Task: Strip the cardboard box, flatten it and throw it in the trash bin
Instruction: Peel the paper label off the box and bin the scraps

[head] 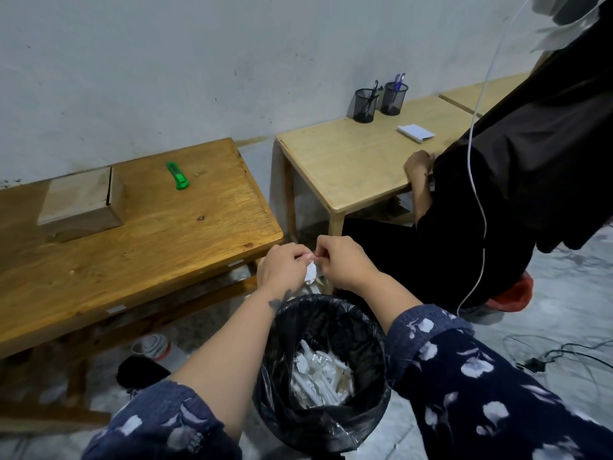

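While both hands (pixel 313 262) pinch a crumpled white scrap (pixel 311 271) — thin, papery — a black-lined round bin (pixel 323 370) sits below.

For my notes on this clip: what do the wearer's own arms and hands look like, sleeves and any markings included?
Both arms wear dark navy sleeves printed with pale white-grey flower or leaf shapes, pushed up so the forearms are bare. The left sleeve ends near the elbow; the right sleeve reaches further down the forearm. A dark tattoo sits near the wrist of the left hand. The right hand is bare; no rings, watch or gloves show.
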Demonstrator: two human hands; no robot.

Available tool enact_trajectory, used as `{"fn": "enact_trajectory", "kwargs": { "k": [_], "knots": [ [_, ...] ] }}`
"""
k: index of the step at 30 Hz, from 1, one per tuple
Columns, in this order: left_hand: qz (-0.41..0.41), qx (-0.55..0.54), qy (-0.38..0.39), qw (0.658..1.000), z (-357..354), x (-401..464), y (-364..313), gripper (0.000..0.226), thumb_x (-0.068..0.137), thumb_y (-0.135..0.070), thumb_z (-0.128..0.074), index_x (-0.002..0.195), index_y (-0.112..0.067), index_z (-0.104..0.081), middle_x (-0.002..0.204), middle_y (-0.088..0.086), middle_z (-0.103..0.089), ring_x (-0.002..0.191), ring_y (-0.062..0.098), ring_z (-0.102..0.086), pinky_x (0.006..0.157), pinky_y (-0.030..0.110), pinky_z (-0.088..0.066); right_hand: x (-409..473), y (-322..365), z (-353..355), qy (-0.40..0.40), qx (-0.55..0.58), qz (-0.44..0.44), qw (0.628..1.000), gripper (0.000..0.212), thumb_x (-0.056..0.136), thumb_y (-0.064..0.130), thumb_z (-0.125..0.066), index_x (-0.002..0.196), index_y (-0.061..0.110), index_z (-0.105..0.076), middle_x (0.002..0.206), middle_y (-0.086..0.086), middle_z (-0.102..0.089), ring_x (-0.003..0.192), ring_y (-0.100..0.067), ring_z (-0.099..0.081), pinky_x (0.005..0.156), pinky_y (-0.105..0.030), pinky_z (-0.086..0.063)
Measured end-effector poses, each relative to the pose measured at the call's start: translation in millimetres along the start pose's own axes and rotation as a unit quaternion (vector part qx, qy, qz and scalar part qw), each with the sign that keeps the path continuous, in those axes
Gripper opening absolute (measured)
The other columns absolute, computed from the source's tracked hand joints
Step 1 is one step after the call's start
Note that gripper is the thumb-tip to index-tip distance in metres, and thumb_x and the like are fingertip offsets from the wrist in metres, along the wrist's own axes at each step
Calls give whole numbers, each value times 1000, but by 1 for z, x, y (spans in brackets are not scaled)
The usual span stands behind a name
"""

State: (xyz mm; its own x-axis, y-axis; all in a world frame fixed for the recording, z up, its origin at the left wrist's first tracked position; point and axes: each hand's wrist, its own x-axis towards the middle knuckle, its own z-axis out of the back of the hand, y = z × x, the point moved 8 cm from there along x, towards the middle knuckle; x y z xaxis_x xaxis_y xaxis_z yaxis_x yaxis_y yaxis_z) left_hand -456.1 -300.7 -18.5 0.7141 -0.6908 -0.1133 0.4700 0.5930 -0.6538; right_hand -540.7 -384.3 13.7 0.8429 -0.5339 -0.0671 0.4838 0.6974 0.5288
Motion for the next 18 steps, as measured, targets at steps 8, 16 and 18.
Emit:
{"fn": "enact_trajectory", "kwargs": {
  "k": [8, 16, 18],
  "knots": [
    [263, -185, 84, 943, -33, 2, 27, 32, 96, -20, -45, 121, -7, -60, 123, 11, -61, 114, 28, -56, 83, 25, -45, -16, -9, -1, -99, 76, -1, 992, 17, 86, 8, -56, 71, 17, -52, 80, -1, -63, 75, -19, -58, 66, -33, -48],
    [267, -198, -37, 942, -18, 4, 58, 27, 96, -23, -46, 108, -13, -68, 118, 11, -64, 109, 28, -58, 91, 33, -46, -27, -73, 6, -131, 172, -110, 970, 10, 82, 15, -70, 73, 17, -68, 73, 2, -68, 74, -12, -63, 72, -24, -48],
    [217, -174, -14, 960, -33, -4, 54, 22, 90, -30, -50, 87, -26, -71, 111, 5, -69, 102, 27, -60, 91, 36, -49, -32, -90, 1, -103, 181, -136, 968, 4, 79, 13, -74, 82, 16, -74, 72, 1, -68, 71, -10, -63, 67, -14, -45]
  ]
}}
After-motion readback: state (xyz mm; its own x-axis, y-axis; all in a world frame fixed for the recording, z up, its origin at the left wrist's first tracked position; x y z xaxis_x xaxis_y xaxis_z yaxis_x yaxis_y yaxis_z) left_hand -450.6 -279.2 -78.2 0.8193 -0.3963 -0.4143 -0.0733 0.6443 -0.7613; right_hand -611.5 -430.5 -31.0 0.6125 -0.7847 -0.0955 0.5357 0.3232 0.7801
